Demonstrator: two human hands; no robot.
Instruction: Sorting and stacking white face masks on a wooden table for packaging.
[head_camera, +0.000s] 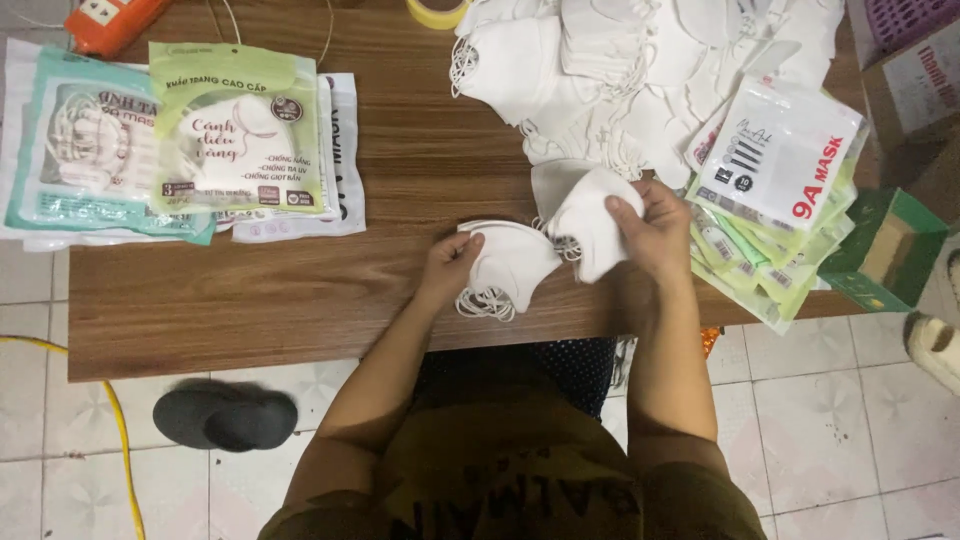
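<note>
Nearest me, at the near edge of the wooden table (300, 290), my left hand (452, 262) presses its curled fingers on a small stack of white masks (505, 262), thumb tucked at the stack's left rim. Just right of it my right hand (652, 228) pinches a folded white mask (592, 225), thumb and fingers clamped on its right edge. These look feather-light, soft and floppy (the ear loops dangle and would snag, I judge), so the firmer folded edge seems the best hold. They are plain white, curved, with thin elastic loops. Farther back lies a heap of loose masks (640, 80); printed packets (235, 130) sit toward the far left corner, more pouches (780, 160) on the right edge.
</note>
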